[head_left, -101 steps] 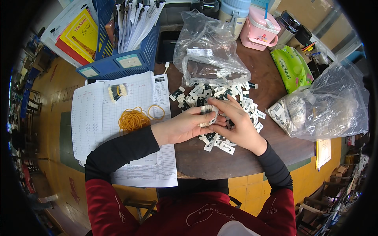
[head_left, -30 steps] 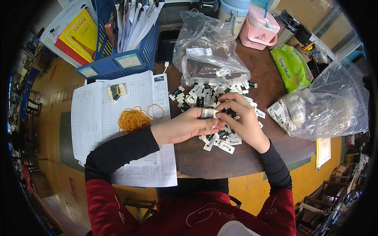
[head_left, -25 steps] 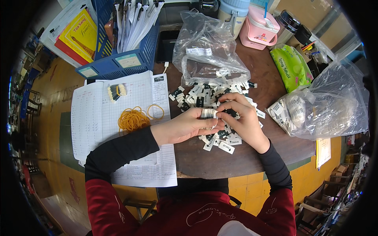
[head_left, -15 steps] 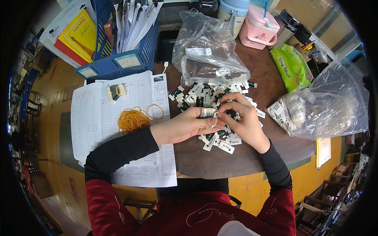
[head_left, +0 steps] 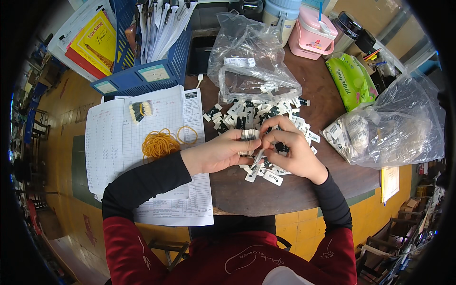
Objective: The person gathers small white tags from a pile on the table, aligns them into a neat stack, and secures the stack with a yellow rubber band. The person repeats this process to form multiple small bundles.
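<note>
A stack of fabric labels (head_left: 248, 136) is gripped between the thumb and fingers of my left hand (head_left: 218, 151). My right hand (head_left: 290, 148) is close against it, thumb and fingers pinching a pale label (head_left: 258, 157) that sticks out tilted below the stack. Beneath and around both hands, many loose black and white labels (head_left: 272, 177) lie heaped on the brown table. Left of my left wrist is a tangle of yellow rubber bands (head_left: 160, 144). A banded bundle of labels (head_left: 140, 111) rests on an open ruled notebook (head_left: 107, 137).
At the back left stands a blue file rack (head_left: 159, 76) full of papers. A clear plastic bag (head_left: 251, 57) lies behind the heap, and another bag (head_left: 403, 133) holding label bundles sits at the right. Beyond are a green tissue pack (head_left: 350, 80) and a pink container (head_left: 311, 35).
My right hand has shifted slightly down, and a label now shows tilted below the stack between its fingers. My left hand keeps its hold in about the same place.
</note>
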`<state>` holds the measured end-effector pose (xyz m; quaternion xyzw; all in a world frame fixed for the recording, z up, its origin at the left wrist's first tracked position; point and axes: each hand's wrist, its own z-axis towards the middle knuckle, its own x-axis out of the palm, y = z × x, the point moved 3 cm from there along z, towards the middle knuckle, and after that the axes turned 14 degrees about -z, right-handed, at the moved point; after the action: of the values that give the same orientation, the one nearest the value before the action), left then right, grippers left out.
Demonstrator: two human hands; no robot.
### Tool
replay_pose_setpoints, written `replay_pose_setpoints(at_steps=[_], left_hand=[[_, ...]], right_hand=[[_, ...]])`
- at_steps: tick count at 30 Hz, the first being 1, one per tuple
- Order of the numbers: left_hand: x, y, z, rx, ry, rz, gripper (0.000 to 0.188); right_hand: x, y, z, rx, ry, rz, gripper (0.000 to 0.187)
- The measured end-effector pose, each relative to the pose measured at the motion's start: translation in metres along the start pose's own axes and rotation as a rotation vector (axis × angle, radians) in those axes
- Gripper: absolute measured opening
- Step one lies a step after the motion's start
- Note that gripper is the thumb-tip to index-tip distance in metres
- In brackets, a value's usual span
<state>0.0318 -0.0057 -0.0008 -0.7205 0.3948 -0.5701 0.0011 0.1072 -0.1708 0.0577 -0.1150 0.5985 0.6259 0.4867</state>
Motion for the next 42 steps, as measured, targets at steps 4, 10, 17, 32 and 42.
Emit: replay_pose_setpoints(at_steps=[4, 10, 17, 32, 42], left_hand=[[0.003, 0.001, -0.001, -0.018, 0.034, 0.012, 0.038], [0.005, 0.000, -0.002, -0.029, 0.042, 0.023, 0.042], [0.005, 0.001, -0.002, -0.040, 0.029, 0.033, 0.041], [0.009, 0.004, -0.003, 0.027, 0.011, -0.013, 0.033], [0.008, 0.005, -0.003, 0.007, 0.057, -0.048, 0.031]], right_hand=[[0.004, -0.006, 0.000, 0.088, -0.058, 0.034, 0.013], [0.006, -0.008, -0.001, 0.090, -0.075, -0.029, 0.012], [0.002, -0.005, 0.003, -0.002, -0.094, -0.095, 0.036], [0.027, 0.006, 0.002, -0.136, -0.033, -0.244, 0.072], [0.032, 0.011, 0.001, -0.096, -0.089, -0.127, 0.074]])
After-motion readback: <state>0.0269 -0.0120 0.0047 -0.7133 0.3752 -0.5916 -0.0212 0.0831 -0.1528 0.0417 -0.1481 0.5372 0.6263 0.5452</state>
